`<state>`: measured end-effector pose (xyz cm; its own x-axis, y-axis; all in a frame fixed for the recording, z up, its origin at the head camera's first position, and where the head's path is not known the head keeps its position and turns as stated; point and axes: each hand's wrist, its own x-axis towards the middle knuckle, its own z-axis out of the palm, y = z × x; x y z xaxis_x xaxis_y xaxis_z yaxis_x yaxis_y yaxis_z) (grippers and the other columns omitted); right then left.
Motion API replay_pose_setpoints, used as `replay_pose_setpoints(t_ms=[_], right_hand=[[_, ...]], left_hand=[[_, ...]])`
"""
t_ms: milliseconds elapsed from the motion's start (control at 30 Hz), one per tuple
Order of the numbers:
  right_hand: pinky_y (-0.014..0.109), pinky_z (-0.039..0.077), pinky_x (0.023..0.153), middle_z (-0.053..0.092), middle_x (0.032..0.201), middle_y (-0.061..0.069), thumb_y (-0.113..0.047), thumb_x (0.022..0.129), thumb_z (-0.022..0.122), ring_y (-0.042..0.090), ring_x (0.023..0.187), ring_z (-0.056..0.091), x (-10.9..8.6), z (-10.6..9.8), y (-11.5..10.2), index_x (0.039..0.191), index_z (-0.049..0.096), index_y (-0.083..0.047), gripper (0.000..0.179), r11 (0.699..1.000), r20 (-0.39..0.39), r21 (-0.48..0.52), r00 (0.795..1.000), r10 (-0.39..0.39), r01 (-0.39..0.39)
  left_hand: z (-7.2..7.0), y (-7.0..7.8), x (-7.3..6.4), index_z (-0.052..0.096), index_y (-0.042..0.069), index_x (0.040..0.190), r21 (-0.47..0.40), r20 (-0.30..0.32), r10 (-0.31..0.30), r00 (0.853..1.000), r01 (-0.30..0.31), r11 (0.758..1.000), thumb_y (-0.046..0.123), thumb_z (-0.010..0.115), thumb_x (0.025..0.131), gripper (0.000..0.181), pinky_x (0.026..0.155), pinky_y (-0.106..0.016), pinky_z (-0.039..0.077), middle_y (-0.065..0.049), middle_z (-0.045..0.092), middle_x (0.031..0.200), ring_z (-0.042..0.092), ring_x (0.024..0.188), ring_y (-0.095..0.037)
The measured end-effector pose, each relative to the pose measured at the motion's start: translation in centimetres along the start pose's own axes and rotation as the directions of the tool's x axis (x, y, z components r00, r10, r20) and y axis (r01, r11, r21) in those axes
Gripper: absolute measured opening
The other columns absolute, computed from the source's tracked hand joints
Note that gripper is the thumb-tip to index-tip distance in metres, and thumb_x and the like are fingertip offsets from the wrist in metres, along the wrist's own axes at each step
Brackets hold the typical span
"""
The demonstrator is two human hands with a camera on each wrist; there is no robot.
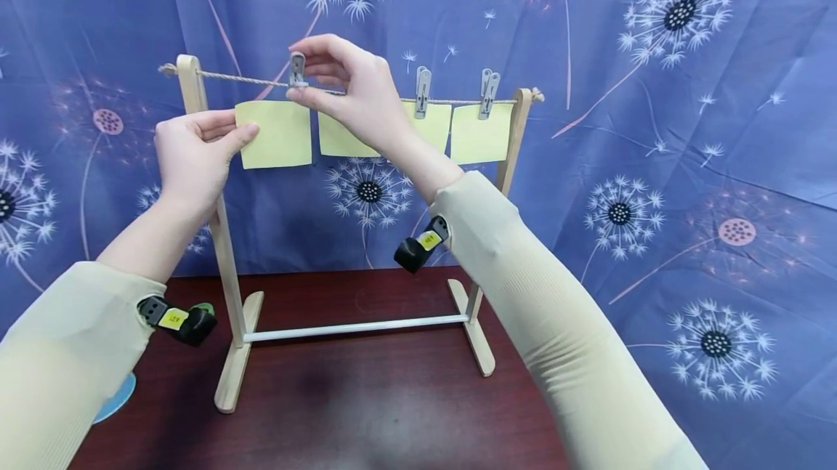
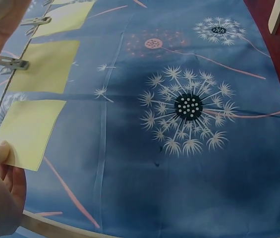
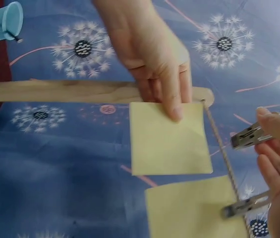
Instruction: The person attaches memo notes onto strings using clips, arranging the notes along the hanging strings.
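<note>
My left hand [image 1: 195,154] pinches the left edge of a yellow paper square [image 1: 277,137] between thumb and fingers. The square is held up by the rope [image 1: 242,78] near the left post, with no clip on it. My right hand [image 1: 356,88] pinches a grey clothespin [image 1: 297,70] just above that square's upper right corner. In the right wrist view the clothespin [image 3: 249,136] stands apart from the paper. Beside it, a second yellow square [image 1: 343,137] hangs from the rope by another grey clothespin [image 3: 246,205], which my right hand hides in the head view.
Two more yellow squares [image 1: 482,134] hang further right under grey clothespins [image 1: 423,92]. The rope runs between posts of a wooden stand [image 1: 225,266] with a white crossbar [image 1: 353,327], on a dark red table [image 1: 366,397]. A flowered blue curtain [image 1: 588,136] hangs behind. A light blue cup [image 3: 1,25] stands left.
</note>
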<state>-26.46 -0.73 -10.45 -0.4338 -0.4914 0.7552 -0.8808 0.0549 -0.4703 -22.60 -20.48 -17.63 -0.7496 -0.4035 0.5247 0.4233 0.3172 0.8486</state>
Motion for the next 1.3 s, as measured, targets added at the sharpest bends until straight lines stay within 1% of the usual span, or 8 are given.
replay_pose_setpoints(t_ms=[200, 400, 567, 700, 833, 967, 1133, 1300], right_hand=[[0.013, 0.047, 0.093, 0.065, 0.118, 0.013, -0.005, 0.083, 0.077, 0.014, 0.106, 0.063, 2.6, 0.6, -0.8, 0.125, 0.060, 0.001, 0.045, 0.994, -0.004, -0.010, 0.994, 0.108, -0.108], [0.009, 0.048, 0.086, 0.067, 0.114, 0.006, -0.011, 0.083, 0.078, 0.008, 0.100, 0.066, 4.4, 1.3, -1.4, 0.125, 0.062, -0.004, 0.045, 0.976, -0.023, -0.053, 0.977, 0.212, -0.213], [0.008, 0.047, 0.084, 0.069, 0.114, 0.003, -0.016, 0.084, 0.077, 0.004, 0.101, 0.066, 5.1, 2.0, -1.4, 0.126, 0.062, -0.008, 0.045, 0.968, -0.042, -0.071, 0.971, 0.236, -0.239], [0.007, 0.046, 0.084, 0.069, 0.112, 0.002, -0.019, 0.085, 0.077, 0.003, 0.099, 0.066, 5.5, 2.3, -1.5, 0.125, 0.063, -0.009, 0.043, 0.962, -0.054, -0.088, 0.966, 0.254, -0.258], [0.007, 0.045, 0.083, 0.069, 0.107, 0.001, -0.021, 0.086, 0.076, 0.003, 0.096, 0.066, 5.8, 2.4, -1.6, 0.121, 0.065, -0.011, 0.039, 0.950, -0.070, -0.140, 0.960, 0.270, -0.278], [0.007, 0.045, 0.083, 0.068, 0.107, 0.000, -0.023, 0.087, 0.075, 0.004, 0.096, 0.066, 5.9, 2.4, -1.6, 0.119, 0.066, -0.011, 0.035, 0.938, -0.074, -0.197, 0.958, 0.276, -0.285], [0.008, 0.045, 0.081, 0.069, 0.108, -0.001, -0.024, 0.088, 0.074, 0.005, 0.096, 0.064, 6.0, 2.5, -1.6, 0.116, 0.067, -0.012, 0.031, 0.919, -0.077, -0.250, 0.953, 0.294, -0.304], [0.009, 0.045, 0.078, 0.068, 0.101, -0.002, -0.025, 0.089, 0.073, 0.004, 0.091, 0.062, 6.2, 2.8, -1.5, 0.110, 0.068, -0.012, 0.026, 0.903, -0.083, -0.297, 0.950, 0.301, -0.312]], left_hand=[[-0.2, 0.6, 0.4, 0.067, 0.000, 0.122, 0.024, -0.002, -0.019, 1.000, 0.019, 1.000, 0.027, 0.078, 0.084, 0.048, 0.074, -0.010, 0.047, 0.030, 0.062, 0.070, 0.063, 0.081, 0.010], [-0.3, 1.1, 0.7, 0.067, 0.004, 0.124, 0.066, 0.003, -0.066, 0.998, 0.066, 0.996, 0.032, 0.077, 0.083, 0.050, 0.086, -0.018, 0.049, 0.026, 0.065, 0.076, 0.064, 0.092, 0.006], [-0.5, 1.4, 0.8, 0.066, 0.007, 0.126, 0.095, -0.001, -0.114, 0.993, 0.114, 0.989, 0.035, 0.076, 0.083, 0.052, 0.096, -0.025, 0.049, 0.022, 0.066, 0.082, 0.063, 0.101, -0.001], [-0.4, 1.5, 0.7, 0.067, 0.009, 0.126, 0.139, -0.005, -0.120, 0.993, 0.119, 0.983, 0.037, 0.075, 0.084, 0.052, 0.093, -0.024, 0.050, 0.019, 0.067, 0.088, 0.063, 0.102, -0.002], [-0.2, 1.6, 0.7, 0.067, 0.009, 0.126, 0.169, -0.002, -0.109, 0.994, 0.107, 0.980, 0.039, 0.074, 0.084, 0.051, 0.089, -0.023, 0.050, 0.016, 0.070, 0.094, 0.063, 0.104, -0.003], [-0.2, 1.7, 0.7, 0.066, 0.009, 0.126, 0.165, -0.004, -0.114, 0.993, 0.113, 0.980, 0.038, 0.074, 0.085, 0.052, 0.093, -0.025, 0.050, 0.012, 0.072, 0.100, 0.062, 0.107, -0.004], [-0.3, 1.7, 0.8, 0.066, 0.009, 0.127, 0.162, -0.008, -0.120, 0.993, 0.120, 0.979, 0.038, 0.074, 0.084, 0.052, 0.092, -0.024, 0.050, 0.012, 0.071, 0.099, 0.062, 0.107, -0.005], [-0.3, 1.5, 1.0, 0.067, 0.009, 0.126, 0.166, -0.006, -0.119, 0.993, 0.118, 0.979, 0.038, 0.074, 0.085, 0.051, 0.093, -0.024, 0.051, 0.011, 0.072, 0.102, 0.061, 0.109, -0.006]])
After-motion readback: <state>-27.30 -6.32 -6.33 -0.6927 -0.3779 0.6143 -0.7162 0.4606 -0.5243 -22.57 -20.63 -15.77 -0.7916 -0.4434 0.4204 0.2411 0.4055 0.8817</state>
